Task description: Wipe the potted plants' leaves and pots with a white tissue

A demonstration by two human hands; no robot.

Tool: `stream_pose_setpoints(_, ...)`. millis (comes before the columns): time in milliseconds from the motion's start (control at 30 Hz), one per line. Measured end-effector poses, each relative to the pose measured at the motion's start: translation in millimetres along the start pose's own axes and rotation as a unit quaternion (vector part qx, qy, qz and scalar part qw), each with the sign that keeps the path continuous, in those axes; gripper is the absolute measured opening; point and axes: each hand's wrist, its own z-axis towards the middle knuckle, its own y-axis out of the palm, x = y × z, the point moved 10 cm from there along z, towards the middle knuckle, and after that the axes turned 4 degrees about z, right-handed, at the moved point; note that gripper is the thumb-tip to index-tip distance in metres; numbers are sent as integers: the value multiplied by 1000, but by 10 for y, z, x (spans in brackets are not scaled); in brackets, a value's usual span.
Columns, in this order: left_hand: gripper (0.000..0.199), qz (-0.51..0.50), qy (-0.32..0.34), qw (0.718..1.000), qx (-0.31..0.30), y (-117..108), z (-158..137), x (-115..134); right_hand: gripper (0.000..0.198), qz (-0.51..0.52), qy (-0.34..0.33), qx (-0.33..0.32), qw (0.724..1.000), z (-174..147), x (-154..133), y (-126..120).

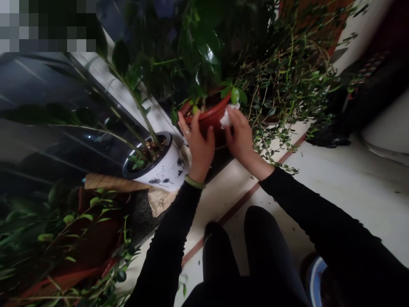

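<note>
A reddish-brown plant pot [214, 117] with a leafy green plant [204, 51] stands in front of me on a dark ledge. My left hand [201, 147] rests at the pot's near left rim, its fingers apart and holding nothing; a ring and a green bangle [194, 182] are on it. At the right side of the same pot, my right hand [241, 134] is closed on a crumpled white tissue [227, 117], which lies against the pot's wall. Part of the tissue is hidden by the fingers.
Left of the pot is a white pot with black dandelion prints [169, 172]. Trailing vines [281, 85] spread on the right. Another leafy plant [86, 221] grows at lower left. A blue-rimmed container [315, 281] sits by my leg on the pale tiled floor [345, 183].
</note>
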Motion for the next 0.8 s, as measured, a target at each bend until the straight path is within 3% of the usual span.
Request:
stream_pose_setpoints(100,52,-24,-5,1000,-4,18,39,-26,70,19,22,-20,999,17,45,114)
stream_pose_setpoints(333,53,-67,-14,998,-12,42,68,1,92,98,132,-52,985,464,691,339)
stream_pose_setpoints(467,57,-84,-8,996,-22,20,39,22,95,121,155,-78,977,502,816,381)
stream_pose_setpoints(633,72,-97,-33,995,-10,-53,-28,-54,86,94,156,-77,980,401,640,295)
stream_pose_setpoints(800,97,-86,-86,992,21,-165,-65,-160,73,13,135,-89,987,57,152,253)
